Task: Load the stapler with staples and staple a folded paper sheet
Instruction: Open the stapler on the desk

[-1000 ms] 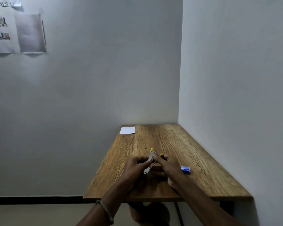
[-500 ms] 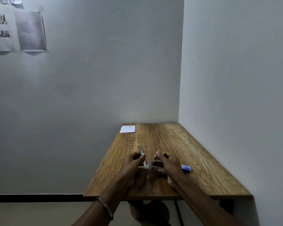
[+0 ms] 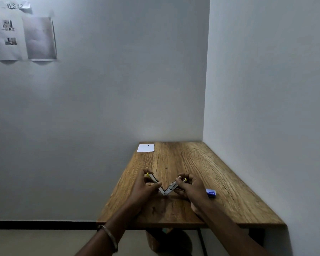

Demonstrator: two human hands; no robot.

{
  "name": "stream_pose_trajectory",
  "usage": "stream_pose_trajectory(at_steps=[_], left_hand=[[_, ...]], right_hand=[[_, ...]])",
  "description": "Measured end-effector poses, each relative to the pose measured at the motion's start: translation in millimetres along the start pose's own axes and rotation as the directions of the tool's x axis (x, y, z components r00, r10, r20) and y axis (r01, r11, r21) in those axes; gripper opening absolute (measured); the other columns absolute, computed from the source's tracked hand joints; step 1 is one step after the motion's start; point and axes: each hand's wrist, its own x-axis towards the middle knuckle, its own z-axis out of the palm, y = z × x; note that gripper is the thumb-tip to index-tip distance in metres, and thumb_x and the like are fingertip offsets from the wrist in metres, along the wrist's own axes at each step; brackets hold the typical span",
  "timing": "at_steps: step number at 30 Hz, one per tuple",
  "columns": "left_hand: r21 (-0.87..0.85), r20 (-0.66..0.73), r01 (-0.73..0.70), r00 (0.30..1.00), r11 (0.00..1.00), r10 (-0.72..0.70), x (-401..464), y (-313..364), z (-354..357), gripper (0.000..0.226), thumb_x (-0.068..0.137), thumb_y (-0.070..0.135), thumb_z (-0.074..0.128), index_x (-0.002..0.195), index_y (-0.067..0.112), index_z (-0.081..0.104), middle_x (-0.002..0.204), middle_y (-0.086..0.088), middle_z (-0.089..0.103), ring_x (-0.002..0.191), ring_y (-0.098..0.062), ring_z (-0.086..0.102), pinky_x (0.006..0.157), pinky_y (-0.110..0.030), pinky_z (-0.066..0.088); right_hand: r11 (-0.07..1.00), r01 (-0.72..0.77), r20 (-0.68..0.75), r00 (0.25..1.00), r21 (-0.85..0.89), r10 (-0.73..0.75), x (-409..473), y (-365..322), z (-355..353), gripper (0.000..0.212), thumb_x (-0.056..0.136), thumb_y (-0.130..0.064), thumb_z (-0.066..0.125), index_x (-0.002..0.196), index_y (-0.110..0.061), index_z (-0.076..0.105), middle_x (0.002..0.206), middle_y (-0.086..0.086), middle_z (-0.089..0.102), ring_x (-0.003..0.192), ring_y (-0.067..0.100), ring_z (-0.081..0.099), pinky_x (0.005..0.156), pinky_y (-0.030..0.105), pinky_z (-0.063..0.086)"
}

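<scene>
- Two pale walls (image 3: 118,100) meet in a corner, and I see the table (image 3: 192,163) pushed into that corner, its wood grain running away from me.
- Sheets (image 3: 22,37) hang on the left wall, high up, with a strip above them that reads "WS 12".
- My arms come in from the bottom edge; a bangle (image 3: 108,237) sits on my left wrist.
- My left hand (image 3: 144,189) hovers over the near middle of the table, fingers pinched on one arm of the stapler (image 3: 164,189), the arm with the yellow tip that points up and to the left.
- My right hand (image 3: 192,187) grips the other arm, the metal one, which points up and to the right; a bit of yellow shows at its far end between my fingers.
- The stapler is swung wide into a V, hinge at the bottom, close to the tabletop; I cannot tell whether the hinge touches the wood.
- Whether staples lie in the channel is too small for me to tell.
- The paper (image 3: 145,147) lies flat at the far left corner of the table, well apart from my hands, with a small dark mark near its top edge.
- A blue box (image 3: 211,192) lies on the table just beside my right hand, on its right side, partly hidden by the hand.
</scene>
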Motion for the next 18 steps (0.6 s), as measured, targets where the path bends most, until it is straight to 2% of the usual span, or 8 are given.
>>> stream_pose_trajectory(at_steps=[5,8,11,14,18], left_hand=[[0.192,0.043,-0.047,0.998,0.980,0.039,-1.5,-0.5,-24.2,0.038,0.082,0.016,0.078,0.109,0.022,0.053,0.105,-0.007,0.066,0.091,-0.015,0.070,0.073,-0.027,0.058],[0.321,0.048,-0.119,0.993,0.940,0.109,-1.8,-1.9,-33.9,0.026,0.078,0.021,0.082,0.098,0.018,0.065,0.096,-0.001,0.070,0.083,-0.008,0.070,0.072,-0.026,0.059],[0.430,0.031,-0.143,0.989,0.892,0.143,-1.9,-4.2,-40.8,0.023,0.073,0.027,0.086,0.088,0.021,0.069,0.088,0.003,0.072,0.079,-0.003,0.068,0.067,-0.021,0.056],[0.506,0.100,-0.180,0.984,0.843,0.150,-1.8,-7.9,-45.5,0.024,0.071,0.036,0.086,0.086,0.025,0.070,0.089,0.006,0.071,0.084,-0.005,0.066,0.073,-0.022,0.056],[0.617,0.198,-0.227,0.972,0.754,0.130,-2.4,-7.0,-45.4,0.019,0.079,0.033,0.080,0.095,0.027,0.072,0.094,0.014,0.067,0.091,0.000,0.060,0.078,-0.016,0.050]], right_hand=[[0.992,0.020,0.081,0.997,-0.122,-0.010,-3.1,-4.5,-0.8,0.013,0.088,0.001,0.068,0.099,-0.006,0.069,0.102,0.018,0.070,0.089,0.024,0.073,0.072,0.031,0.062],[0.971,0.076,0.109,0.993,-0.229,-0.052,-4.0,-6.7,-5.5,0.011,0.085,0.000,0.072,0.094,-0.005,0.072,0.098,0.015,0.072,0.086,0.020,0.073,0.069,0.026,0.060],[0.909,0.126,0.102,0.990,-0.397,-0.093,-2.7,-7.3,-13.3,0.013,0.082,-0.006,0.077,0.094,-0.010,0.075,0.093,0.003,0.074,0.088,0.013,0.072,0.070,0.019,0.057],[0.832,0.170,0.099,0.985,-0.528,-0.139,-1.9,-7.0,-18.4,0.014,0.079,-0.014,0.080,0.093,-0.016,0.078,0.090,-0.005,0.076,0.087,0.006,0.071,0.076,0.017,0.055],[0.745,0.191,0.110,0.981,-0.639,-0.158,-3.9,-8.0,-21.9,0.014,0.078,-0.020,0.081,0.092,-0.020,0.078,0.086,-0.011,0.075,0.084,-0.002,0.068,0.072,0.011,0.048]])
